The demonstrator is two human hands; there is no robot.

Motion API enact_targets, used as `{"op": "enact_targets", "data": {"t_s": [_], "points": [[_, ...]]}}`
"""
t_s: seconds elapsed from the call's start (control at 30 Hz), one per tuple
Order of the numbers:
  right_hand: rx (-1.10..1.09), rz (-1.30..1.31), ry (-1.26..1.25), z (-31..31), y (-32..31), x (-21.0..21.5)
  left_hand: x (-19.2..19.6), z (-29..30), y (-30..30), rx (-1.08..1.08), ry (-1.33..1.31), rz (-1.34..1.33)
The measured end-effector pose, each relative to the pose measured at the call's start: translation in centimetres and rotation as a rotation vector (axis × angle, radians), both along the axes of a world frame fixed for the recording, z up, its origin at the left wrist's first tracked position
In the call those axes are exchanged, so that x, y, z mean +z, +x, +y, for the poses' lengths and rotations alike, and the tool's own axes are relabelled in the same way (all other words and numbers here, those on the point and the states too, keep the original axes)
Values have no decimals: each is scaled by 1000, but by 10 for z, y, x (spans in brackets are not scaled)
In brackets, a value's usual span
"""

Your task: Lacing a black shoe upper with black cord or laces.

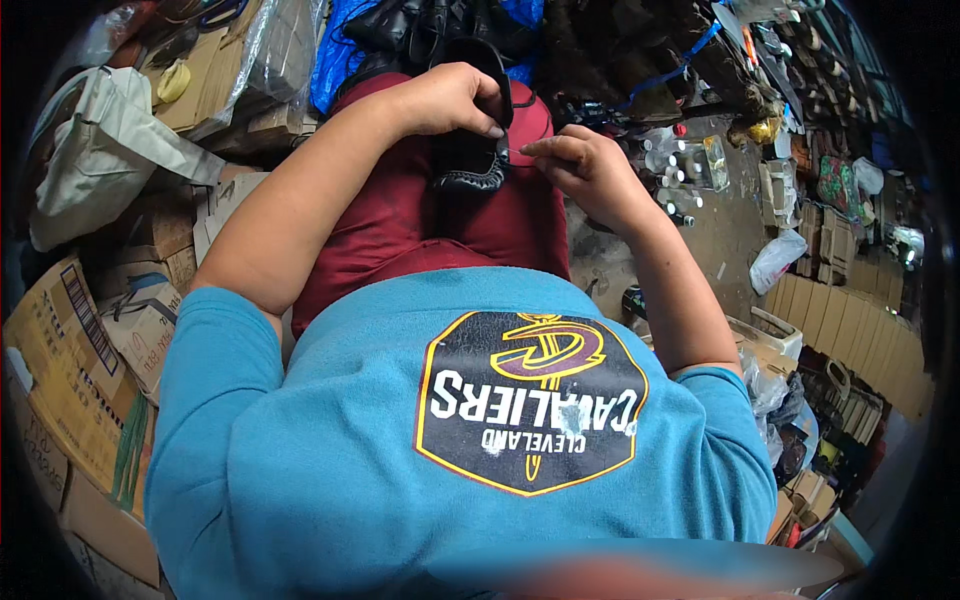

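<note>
Stacked cartons (pixel 60 365) hemmed in the left side, with 1 pale fabric bag (pixel 100 160) slumped near them. Ahead, I noted a blue plastic sheet (pixel 345 50) and a heap of dark goods just past the knees, which limited forward reach. On the right, a strip of concrete floor (pixel 715 265) lay beyond the leg, bordered by bottles (pixel 662 160) standing near 1 another; I counted at least 5, exact total unclear.

Under inspection was 1 black shoe (pixel 470 181), located between the thighs on the red trousers (pixel 375 225). Its surface was dark, with a curved upper edge and a paler, stitch-like line along the near rim. Fine detail was too small for me to verify from my remote station.

Hands observed: 2. I recorded the left hand (pixel 462 98) grasping the shoe from its left, thumb pointing down. The right hand (pixel 585 165) sat just right of it, fingers bent beside 1 thin dark thread (pixel 548 118); I could not tell whether they gripped anything.
</note>
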State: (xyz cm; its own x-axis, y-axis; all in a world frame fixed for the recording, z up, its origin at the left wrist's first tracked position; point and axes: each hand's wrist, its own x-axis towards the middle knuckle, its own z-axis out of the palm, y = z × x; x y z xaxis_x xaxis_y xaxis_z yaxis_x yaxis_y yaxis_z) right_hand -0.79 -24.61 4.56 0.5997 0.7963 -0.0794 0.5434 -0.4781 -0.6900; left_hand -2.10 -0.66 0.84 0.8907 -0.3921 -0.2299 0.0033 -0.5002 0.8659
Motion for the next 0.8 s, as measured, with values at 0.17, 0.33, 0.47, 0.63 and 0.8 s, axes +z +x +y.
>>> {"op": "enact_targets", "data": {"t_s": [0.17,0.33,0.47,0.63,0.8], "points": [[3,8,-36,4,5,-5,-8,7,4,-64,-202,134],[25,-6,-51,8,6,-1,-11,11,7,-112,-222,154],[9,24,-52,11,6,-5,-6,9,6,-134,-197,151],[-3,-23,-48,19,2,-8,-11,8,6,-130,-241,123],[-43,190,14,14,17,-25,-10,7,10,-130,-172,82]]}}
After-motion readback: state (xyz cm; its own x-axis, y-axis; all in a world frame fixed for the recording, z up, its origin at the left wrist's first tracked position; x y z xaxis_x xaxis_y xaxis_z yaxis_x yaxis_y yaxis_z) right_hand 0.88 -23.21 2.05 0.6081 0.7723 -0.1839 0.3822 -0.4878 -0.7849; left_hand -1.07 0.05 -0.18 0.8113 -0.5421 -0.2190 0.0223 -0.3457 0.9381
